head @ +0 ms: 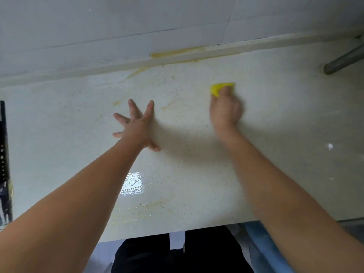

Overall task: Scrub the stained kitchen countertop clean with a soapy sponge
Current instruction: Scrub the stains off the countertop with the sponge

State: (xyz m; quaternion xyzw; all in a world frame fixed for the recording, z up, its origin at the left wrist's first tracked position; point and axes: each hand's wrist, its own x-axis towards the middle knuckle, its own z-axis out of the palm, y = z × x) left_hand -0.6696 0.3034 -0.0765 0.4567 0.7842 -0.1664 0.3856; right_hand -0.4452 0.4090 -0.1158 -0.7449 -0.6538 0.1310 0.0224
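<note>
The right hand (226,109) curls its fingers round the yellow sponge (216,88) and presses it onto the countertop (275,134); the sponge pokes out beyond the fingertips. The left hand (136,125) lies splayed flat, holding nothing. The nearest yellow streak (166,107) lies left of the sponge, between the 2 hands.

- Left arm is stretched forward, forearm bare; left hand (137,126) is laid palm down, fingers straight and spread wide, thumb turned toward the grip side.
- Right arm is stretched forward, forearm bare, wrist roughly straight.
- Right hand (226,110) is seen from the back, motion-blurred; fingers are curled down over a yellow sponge (215,89), visible only past the fingertips.
- Left hand is held well apart from the grip, to its left and nearer the body.
</note>
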